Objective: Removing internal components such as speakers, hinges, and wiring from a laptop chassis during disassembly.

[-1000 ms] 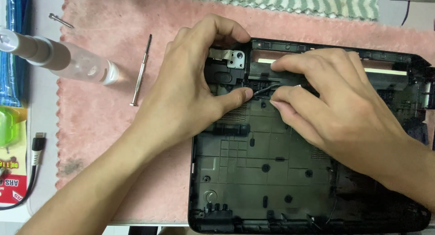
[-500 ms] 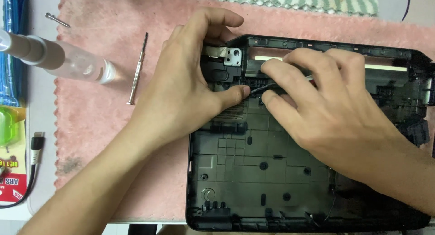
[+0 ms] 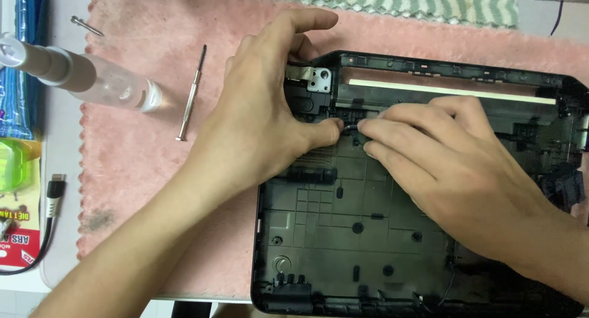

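The counter [image 3: 61, 140] carries a pink mat [image 3: 153, 171], and on the mat's right half lies your black shell [image 3: 343, 232], an empty laptop base with its ribbed inside facing up, its near edge reaching the counter's front. A green-and-white striped cloth [image 3: 429, 2] lies along the mat's far edge. Your left hand [image 3: 264, 122] drapes over the shell's far left corner, fingers curled round the outer edge just beside the silver hinge [image 3: 319, 80], thumb pressed down inside. Your right hand [image 3: 442, 164] lies flat across the shell's middle, its fingertips [image 3: 368, 131] pinched together on a thin black wire [image 3: 350, 128], right against the left thumb tip, so your hands meet there. A clear bottle [image 3: 92, 82] lies on its side across the mat's left edge. A thin screwdriver [image 3: 191, 91] lies on the mat between the bottle and your left hand, well apart from both. A cable plug [image 3: 55, 192] rests at the counter's left edge, and a small screw [image 3: 86, 25] lies at the mat's far left corner.
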